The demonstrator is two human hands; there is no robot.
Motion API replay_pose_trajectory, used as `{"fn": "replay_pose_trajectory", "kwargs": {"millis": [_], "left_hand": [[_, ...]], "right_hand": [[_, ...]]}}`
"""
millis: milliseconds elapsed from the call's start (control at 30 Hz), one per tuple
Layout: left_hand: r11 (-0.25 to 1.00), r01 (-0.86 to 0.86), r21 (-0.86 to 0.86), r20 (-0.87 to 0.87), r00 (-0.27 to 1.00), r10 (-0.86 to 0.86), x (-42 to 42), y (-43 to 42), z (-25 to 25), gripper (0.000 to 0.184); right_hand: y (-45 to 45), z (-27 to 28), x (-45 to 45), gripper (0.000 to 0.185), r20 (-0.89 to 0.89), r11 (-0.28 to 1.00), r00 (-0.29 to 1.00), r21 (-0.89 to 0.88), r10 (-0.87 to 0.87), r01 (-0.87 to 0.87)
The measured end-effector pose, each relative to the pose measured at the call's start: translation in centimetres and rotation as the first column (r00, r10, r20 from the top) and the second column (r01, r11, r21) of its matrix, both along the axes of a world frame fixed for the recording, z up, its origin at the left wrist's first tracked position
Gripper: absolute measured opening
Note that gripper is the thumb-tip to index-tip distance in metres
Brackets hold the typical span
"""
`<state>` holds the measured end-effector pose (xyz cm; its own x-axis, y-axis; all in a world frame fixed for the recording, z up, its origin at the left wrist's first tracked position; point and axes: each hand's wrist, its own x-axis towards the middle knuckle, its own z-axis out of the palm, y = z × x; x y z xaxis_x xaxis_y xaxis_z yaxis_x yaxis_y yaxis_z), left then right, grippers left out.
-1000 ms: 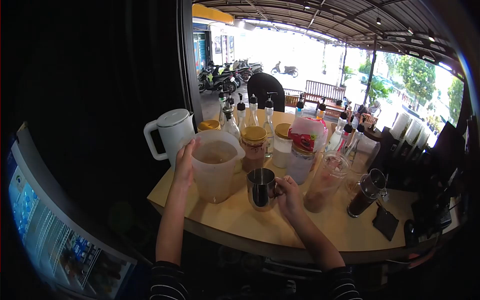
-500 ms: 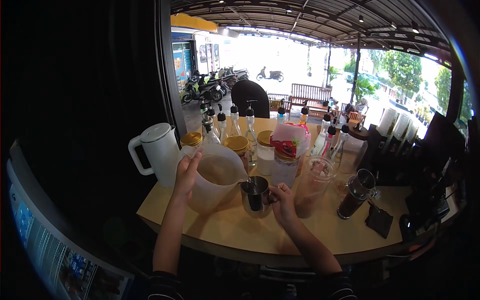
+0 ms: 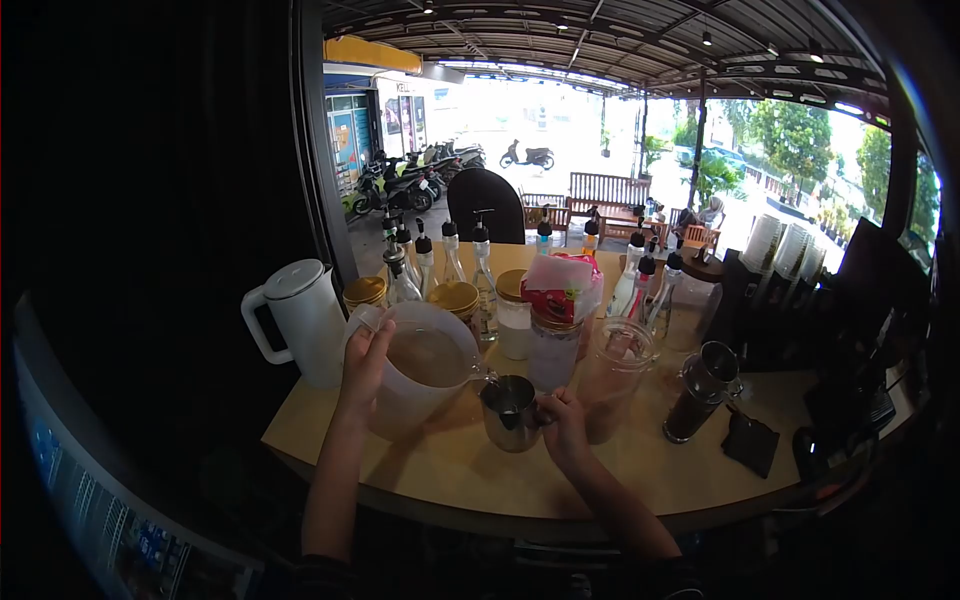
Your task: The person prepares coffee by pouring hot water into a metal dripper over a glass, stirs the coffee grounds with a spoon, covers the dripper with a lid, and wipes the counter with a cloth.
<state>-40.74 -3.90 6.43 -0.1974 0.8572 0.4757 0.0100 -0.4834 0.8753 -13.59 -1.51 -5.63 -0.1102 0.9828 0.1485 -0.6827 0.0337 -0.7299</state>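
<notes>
My left hand (image 3: pixel 366 358) is closed round the handle of a large translucent plastic pitcher (image 3: pixel 408 400), which is tilted to the right. Cloudy-looking liquid shows inside it. From its spout a thin stream of clear liquid runs toward the mouth of a metal milk jug (image 3: pixel 512 428). That jug hangs just right of the spout and slightly lower, and my right hand (image 3: pixel 565 425) grips its handle. How full the jug is, I cannot tell. Right of my right hand stands a clear jar (image 3: pixel 618 375) with its top uncovered.
A white lidded jug (image 3: pixel 305 325) stands at left. Behind the pitcher are pump bottles (image 3: pixel 482 285), gold-lidded jars (image 3: pixel 514 325) and a red packet (image 3: pixel 555 295) on a jar. At right are a glass press (image 3: pixel 692 405), a dark cloth (image 3: pixel 750 442) and stacked cups (image 3: pixel 785 250).
The view has shifted slightly. The metal jug sits a little lower and farther right of the spout, leaving a wider gap. Liquid still runs from the spout, and both hands keep their grips.
</notes>
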Motion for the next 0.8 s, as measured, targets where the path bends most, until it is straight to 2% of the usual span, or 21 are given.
{"fn": "replay_pose_trajectory", "kwargs": {"millis": [133, 200, 267, 467, 800], "left_hand": [[1.000, -0.013, -0.029, 0.004, 1.000, 0.013, -0.3, 0.2, -0.3, 0.039], [0.998, 0.057, -0.013, 0.040, 0.998, -0.056, -0.4, 0.2, -0.4, 0.041], [0.999, 0.030, -0.012, 0.039, 0.999, -0.030, -0.3, -0.1, -0.2, 0.042], [1.000, 0.001, -0.014, 0.008, 1.000, -0.001, -0.5, -0.1, -0.5, 0.042], [1.000, 0.012, 0.008, 0.033, 0.999, -0.012, 0.3, -0.9, 0.0, 0.040]], "right_hand": [[0.1, -0.7, 0.1, 0.021, 0.019, 1.000, 0.999, -0.011, -0.026, 0.026], [-0.1, -0.8, 0.3, 0.021, 0.027, 0.999, 0.999, -0.015, -0.037, 0.037], [-0.6, -0.7, 0.6, 0.020, -0.028, 1.000, 1.000, -0.027, 0.011, -0.011], [-0.5, -1.7, 0.6, 0.022, 0.040, 0.999, 0.999, -0.019, -0.034, 0.035], [-1.1, -1.7, 0.4, 0.021, 0.006, 0.998, 0.999, -0.051, -0.035, 0.035]]}}
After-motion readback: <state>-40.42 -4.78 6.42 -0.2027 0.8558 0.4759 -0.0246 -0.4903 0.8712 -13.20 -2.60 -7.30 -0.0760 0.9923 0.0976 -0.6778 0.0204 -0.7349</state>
